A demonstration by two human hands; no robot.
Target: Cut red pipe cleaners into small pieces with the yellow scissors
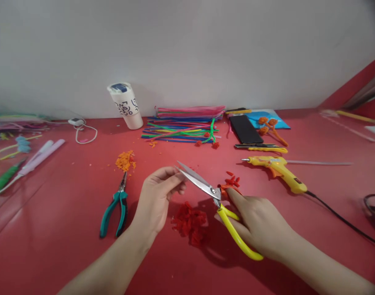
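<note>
My right hand (261, 225) is closed round the yellow handles of a pair of scissors (202, 186), whose steel blades point up and left. My left hand (158, 196) pinches its fingertips together right at the blade tips; what it holds is too small to make out. Below the blades lies a pile of red fuzzy clippings (190, 221) on the red table (52, 254). A few short red pieces (233, 179) lie just beyond my right hand.
Teal-handled pliers (115, 211) lie left of my left hand, with orange clippings (125, 160) behind them. A yellow glue gun (281, 170) with a black cord lies to the right. Coloured pipe cleaners (183, 131), a white cup (126, 105) and a black phone (245, 129) line the wall.
</note>
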